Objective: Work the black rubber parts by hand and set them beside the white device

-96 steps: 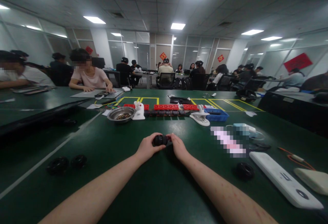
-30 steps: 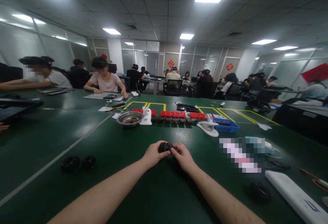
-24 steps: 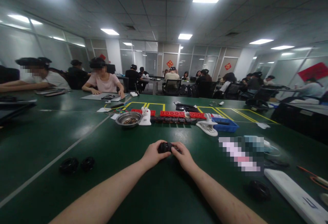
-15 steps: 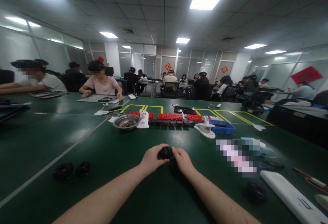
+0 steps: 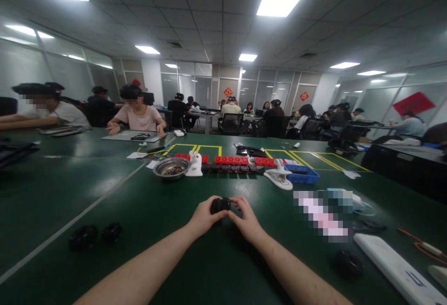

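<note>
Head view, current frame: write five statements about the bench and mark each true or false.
1. The left hand grips a black part. True.
2. The metal bowl is empty. False: small pieces lie in it.
3. Two black rings lie left of the left hand. True.
4. The blue tray stands left of the bowl. False: it stands to the right.
5. The long white device lies between both hands. False: it lies right of both.

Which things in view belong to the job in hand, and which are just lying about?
In the job:
- black cylindrical part, in the left hand
- right hand, close beside it

Lying about:
- two black rings at left, one at right; possibly related
- metal bowl of small parts
- blue tray
- red strips
</note>
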Motion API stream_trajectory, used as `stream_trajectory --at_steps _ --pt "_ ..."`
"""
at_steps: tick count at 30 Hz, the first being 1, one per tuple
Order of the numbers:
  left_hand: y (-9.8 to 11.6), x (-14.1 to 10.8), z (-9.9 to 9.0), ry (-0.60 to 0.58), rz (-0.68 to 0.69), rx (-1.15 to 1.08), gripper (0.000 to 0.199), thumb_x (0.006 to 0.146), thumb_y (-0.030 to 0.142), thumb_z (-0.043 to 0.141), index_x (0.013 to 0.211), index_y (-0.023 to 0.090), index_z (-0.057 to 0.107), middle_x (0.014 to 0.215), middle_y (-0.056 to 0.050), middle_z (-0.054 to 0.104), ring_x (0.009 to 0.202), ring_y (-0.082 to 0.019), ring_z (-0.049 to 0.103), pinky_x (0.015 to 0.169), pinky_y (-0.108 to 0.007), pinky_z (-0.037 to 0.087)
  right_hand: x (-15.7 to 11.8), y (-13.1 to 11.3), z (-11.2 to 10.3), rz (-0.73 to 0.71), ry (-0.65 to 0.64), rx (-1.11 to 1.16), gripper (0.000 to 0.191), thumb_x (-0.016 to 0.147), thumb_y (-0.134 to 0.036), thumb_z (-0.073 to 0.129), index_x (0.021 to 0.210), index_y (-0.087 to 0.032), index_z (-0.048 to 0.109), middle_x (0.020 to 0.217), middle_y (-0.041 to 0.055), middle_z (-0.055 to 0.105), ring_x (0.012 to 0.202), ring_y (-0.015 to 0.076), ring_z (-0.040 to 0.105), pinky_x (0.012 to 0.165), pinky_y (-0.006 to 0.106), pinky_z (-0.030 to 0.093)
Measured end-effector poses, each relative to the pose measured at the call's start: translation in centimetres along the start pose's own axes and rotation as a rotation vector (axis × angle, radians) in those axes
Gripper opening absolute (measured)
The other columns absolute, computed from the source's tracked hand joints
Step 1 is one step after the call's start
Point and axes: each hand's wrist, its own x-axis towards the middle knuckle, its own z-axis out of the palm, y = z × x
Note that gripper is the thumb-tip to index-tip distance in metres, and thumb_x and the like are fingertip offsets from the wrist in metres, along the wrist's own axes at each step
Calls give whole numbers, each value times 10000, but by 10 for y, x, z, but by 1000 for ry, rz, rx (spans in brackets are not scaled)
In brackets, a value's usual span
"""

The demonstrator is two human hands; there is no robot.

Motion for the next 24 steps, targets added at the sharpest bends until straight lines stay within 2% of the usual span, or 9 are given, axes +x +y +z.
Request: stream_trajectory --at_steps 3,6,9,11,13,16,21,24 --pt "5 -2 0 -5 14 47 379 638 367 619 969 208 524 897 -17 595 823 -181 549 742 -287 423 3 6 -2 51 82 31 345 786 -426 400 949 -164 554 973 79 506 908 191 471 784 306 382" --pt "9 -4 1 -35 54 105 418 610 326 646 998 234 517 924 -8 590 851 -186 544 772 -295 416 6 12 -4 132 165 -65 465 811 -504 295 737 -158 596 803 70 552 815 188 499 761 302 368" --pt "10 -6 2 -58 89 159 453 602 313 651 1026 257 503 953 0 587 873 -189 542 781 -297 414 5 10 -4 234 122 -251 565 821 -533 246 548 -174 585 700 64 560 716 184 499 692 296 348" --pt "10 -6 3 -54 99 186 459 606 299 645 1039 266 497 970 1 585 884 -191 541 782 -296 414 4 6 -3 238 89 -372 544 813 -531 294 506 -188 584 689 60 567 700 187 488 662 290 327" --pt "8 -6 4 -48 94 202 462 605 280 644 1044 272 498 976 1 587 887 -193 543 784 -296 414 2 3 -1 222 66 -434 504 808 -503 346 488 -194 584 672 59 566 690 188 479 652 287 313" --pt "5 -5 3 -31 79 201 459 603 269 643 1041 273 502 979 1 589 889 -195 544 786 -295 413 1 3 3 198 31 -365 466 822 -446 356 520 -175 585 667 61 552 683 174 476 649 274 319" --pt "2 -1 0 25 19 132 416 638 325 616 1029 249 496 953 -7 590 876 -189 547 784 -294 412 1 7 5 72 25 -232 285 765 -410 477 674 -156 568 831 57 542 816 181 469 729 273 343" --pt "3 -1 -1 26 21 121 404 646 346 607 1021 247 495 951 -5 587 867 -184 547 774 -290 415 0 6 4 63 26 -196 332 794 -435 423 689 -163 582 862 57 541 846 183 463 762 285 341"
